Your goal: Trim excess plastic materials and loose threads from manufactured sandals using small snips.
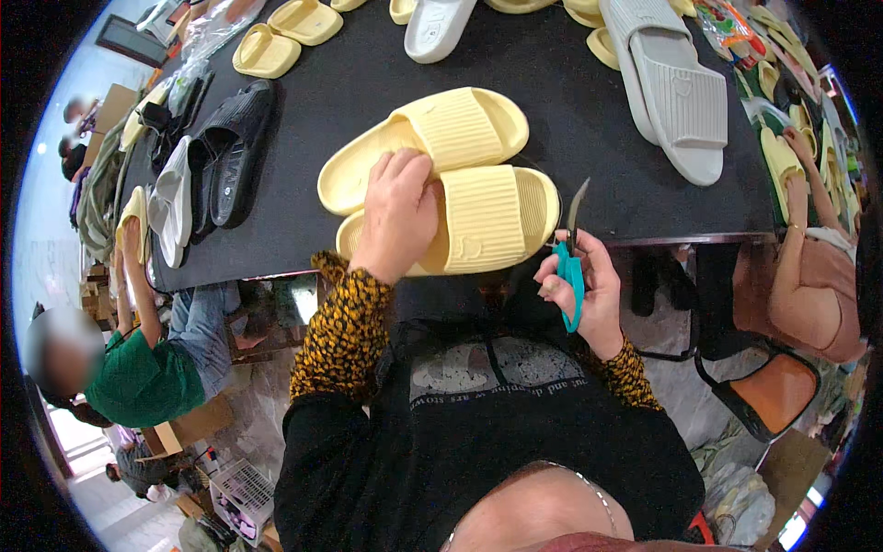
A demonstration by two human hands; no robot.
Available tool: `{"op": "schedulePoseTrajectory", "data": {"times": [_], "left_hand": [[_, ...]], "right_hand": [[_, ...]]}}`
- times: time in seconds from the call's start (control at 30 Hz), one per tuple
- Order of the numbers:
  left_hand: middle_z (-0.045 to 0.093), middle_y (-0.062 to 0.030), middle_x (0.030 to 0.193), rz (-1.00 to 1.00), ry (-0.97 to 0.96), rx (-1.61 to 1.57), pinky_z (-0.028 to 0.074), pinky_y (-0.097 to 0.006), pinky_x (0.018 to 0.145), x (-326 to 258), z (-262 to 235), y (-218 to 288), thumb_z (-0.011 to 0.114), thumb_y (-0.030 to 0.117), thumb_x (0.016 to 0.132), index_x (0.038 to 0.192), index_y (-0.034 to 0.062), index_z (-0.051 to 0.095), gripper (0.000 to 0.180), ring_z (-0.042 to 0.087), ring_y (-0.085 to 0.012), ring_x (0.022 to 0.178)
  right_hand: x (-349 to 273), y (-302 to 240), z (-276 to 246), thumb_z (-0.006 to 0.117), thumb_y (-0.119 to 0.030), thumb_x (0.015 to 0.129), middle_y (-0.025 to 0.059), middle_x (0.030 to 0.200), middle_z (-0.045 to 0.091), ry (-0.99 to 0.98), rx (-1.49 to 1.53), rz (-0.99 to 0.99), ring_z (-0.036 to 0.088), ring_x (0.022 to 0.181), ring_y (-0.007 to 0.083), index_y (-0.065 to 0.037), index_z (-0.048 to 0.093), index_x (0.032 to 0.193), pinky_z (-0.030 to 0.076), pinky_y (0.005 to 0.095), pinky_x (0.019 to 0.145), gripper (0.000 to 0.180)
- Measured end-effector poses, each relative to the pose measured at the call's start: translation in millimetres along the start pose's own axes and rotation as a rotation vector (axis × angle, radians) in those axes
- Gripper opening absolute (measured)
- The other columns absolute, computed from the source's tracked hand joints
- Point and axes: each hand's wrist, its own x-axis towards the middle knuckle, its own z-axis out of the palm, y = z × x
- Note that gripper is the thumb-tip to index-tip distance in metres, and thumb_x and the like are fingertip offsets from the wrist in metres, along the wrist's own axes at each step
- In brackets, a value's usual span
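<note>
The pale yellow slippers (476,216) look like moulded foam or plastic — matt, with ribbed straps and smooth footbeds. The grey slippers (694,106) share that dull, ribbed finish, while the black slipper (241,152) carries a slight sheen. On the scissors, the teal handles (571,276) look like smooth plastic and the blade (577,207) like metal. The tabletop (294,138) is matt black. The patterned cuffs (342,327) are cloth, as is the dull black shirt (368,478) — the plastic bag (219,39) is clear, crinkled and glossy
</note>
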Motion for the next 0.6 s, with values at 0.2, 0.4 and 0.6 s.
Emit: {"op": "schedulePoseTrajectory", "data": {"times": [0.2, 0.4, 0.6], "left_hand": [[0.057, -0.0167, 0.088, -0.225, 0.166, -0.029, 0.045, -0.041, 0.074, -13, -15, -10, 0.059, -0.005, 0.074, 0.087, -0.0032, 0.055, 0.014, 0.054, -0.0351, 0.085], [0.052, -0.0155, 0.122, -0.213, -0.105, 0.201, 0.037, -0.043, 0.095, -33, -41, -11, 0.071, 0.017, 0.076, 0.122, -0.0006, 0.049, 0.053, 0.048, -0.0339, 0.112], [0.047, -0.0157, 0.132, -0.204, -0.193, 0.347, 0.031, -0.043, 0.101, -55, -48, -16, 0.075, 0.036, 0.072, 0.125, -0.0028, 0.048, 0.071, 0.042, -0.0327, 0.122]], "right_hand": [[-1, 6, -1, 0.067, -0.009, 0.086, 0.0103, 0.087, 0.062, 0.021, -0.128, -0.043, 0.059, 0.069, 0.0110, -0.001, 0.041, 0.130, 0.050, 0.0230, 0.061, 0.052], [1, -3, 6, 0.067, -0.008, 0.085, 0.0108, 0.087, 0.063, -0.005, -0.110, -0.095, 0.060, 0.069, 0.0113, -0.001, 0.041, 0.130, 0.051, 0.0225, 0.062, 0.052], [5, -2, 8, 0.069, -0.010, 0.085, 0.0101, 0.086, 0.063, 0.013, -0.106, -0.032, 0.060, 0.069, 0.0115, -0.001, 0.042, 0.130, 0.051, 0.0224, 0.061, 0.053]]}}
